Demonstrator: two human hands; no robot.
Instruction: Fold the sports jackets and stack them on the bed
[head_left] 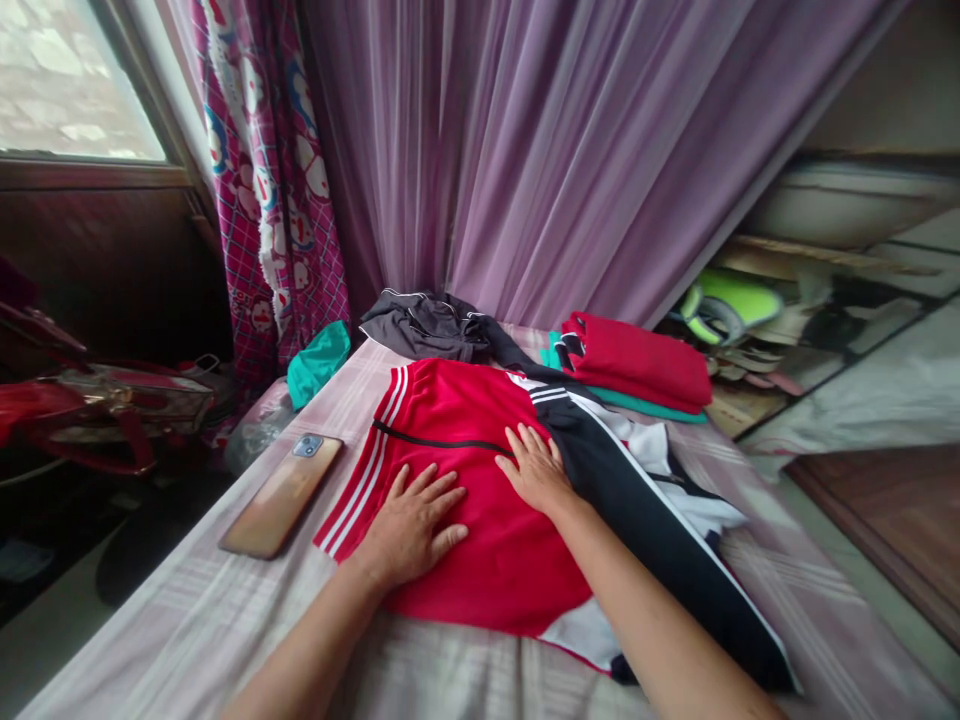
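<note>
The left hand (415,525), fingers fanned, and the right hand (537,472), fingers slightly parted, rest palm-down on the red garment (495,565), right of the phone (281,500) on the sheet (187,640), gripping nothing. Light, even palm pressure, worked outward, should flatten the cloth.
</note>
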